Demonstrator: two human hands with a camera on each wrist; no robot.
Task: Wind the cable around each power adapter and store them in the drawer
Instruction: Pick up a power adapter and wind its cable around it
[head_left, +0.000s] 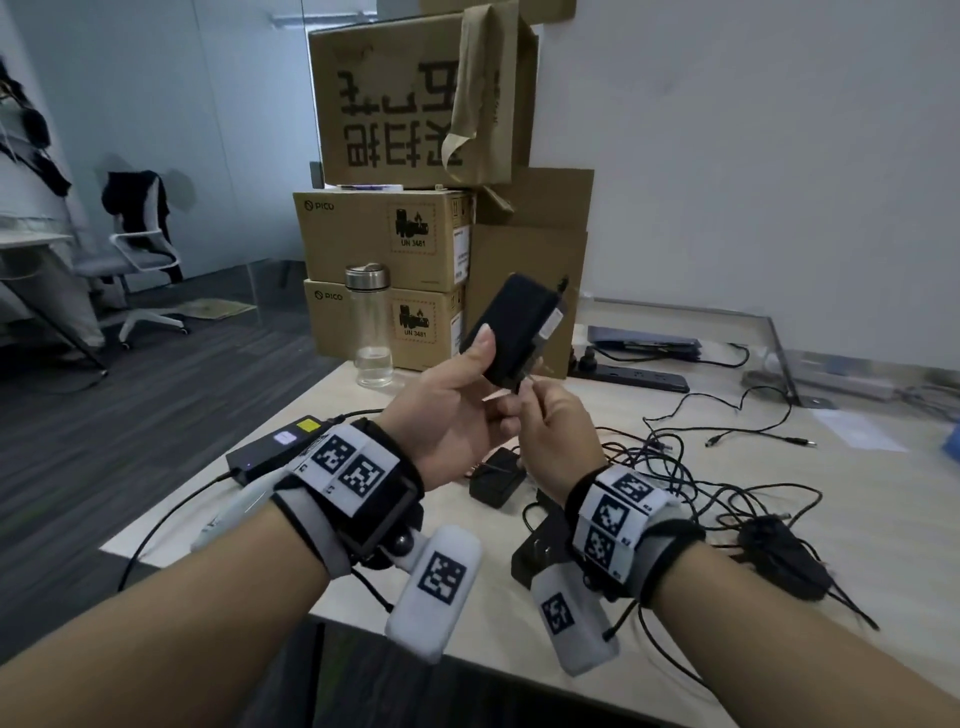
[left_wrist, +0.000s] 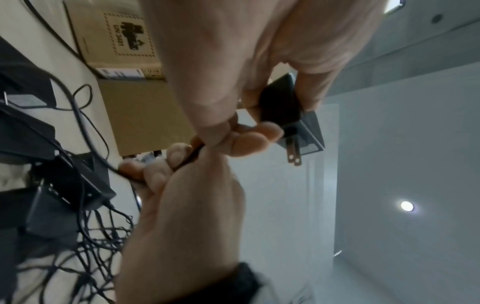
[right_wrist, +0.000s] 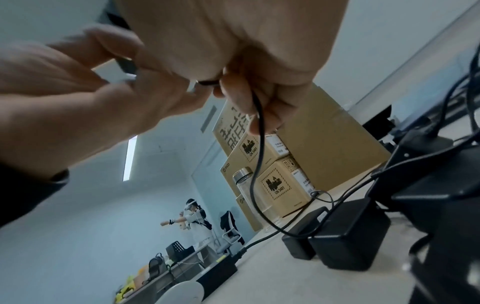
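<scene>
My left hand (head_left: 470, 387) grips a black power adapter (head_left: 511, 327) and holds it up above the table. In the left wrist view the adapter (left_wrist: 280, 107) shows its two plug prongs (left_wrist: 293, 156). My right hand (head_left: 553, 421) pinches the adapter's thin black cable (right_wrist: 259, 131) just below the adapter body. From that hand the cable hangs down to the table. Several more black adapters (head_left: 496, 480) lie on the table under my hands amid a tangle of black cables (head_left: 691, 467). No drawer is in view.
A long black power brick (head_left: 278, 449) lies at the table's left edge. A clear water bottle (head_left: 371, 325) stands before stacked cardboard boxes (head_left: 384, 239). A black power strip (head_left: 631, 374) lies at the back, and another wound adapter (head_left: 784, 561) lies at the right.
</scene>
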